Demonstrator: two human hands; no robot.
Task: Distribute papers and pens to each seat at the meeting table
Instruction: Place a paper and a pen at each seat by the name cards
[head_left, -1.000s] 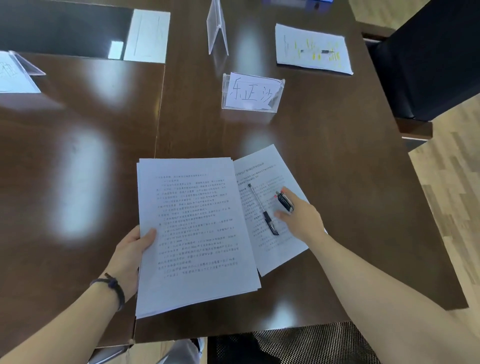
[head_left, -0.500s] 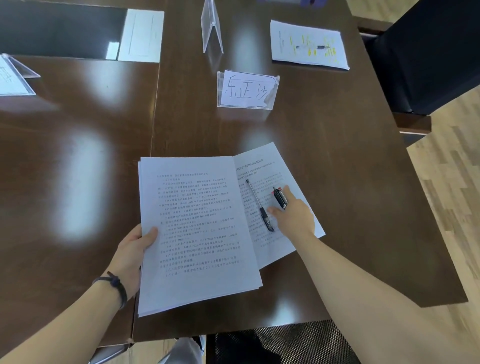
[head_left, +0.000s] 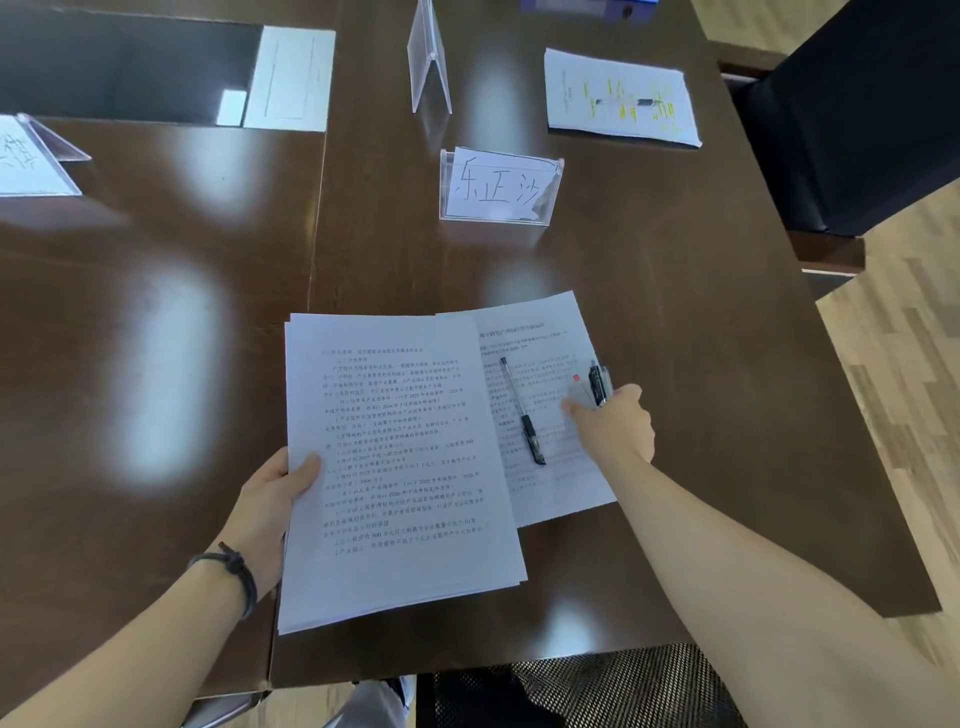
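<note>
Dark wooden meeting table (head_left: 675, 312) carrying name card (head_left: 500, 188) beyond, left hand (head_left: 270, 499) pinching paper stack (head_left: 395, 467), right hand (head_left: 613, 426) clutching pens (head_left: 597, 384) over sheet (head_left: 550, 467) near front edge, one pen (head_left: 522, 410) lying on it.

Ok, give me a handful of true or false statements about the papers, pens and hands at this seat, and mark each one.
1. The left hand holds the paper stack. True.
2. A black pen lies on the single sheet. True.
3. The right hand is empty. False: it grips spare pens.
4. The name card lies flat under the stack. False: it stands beyond the papers.
5. The far sheet has a pen on it. True.
</note>
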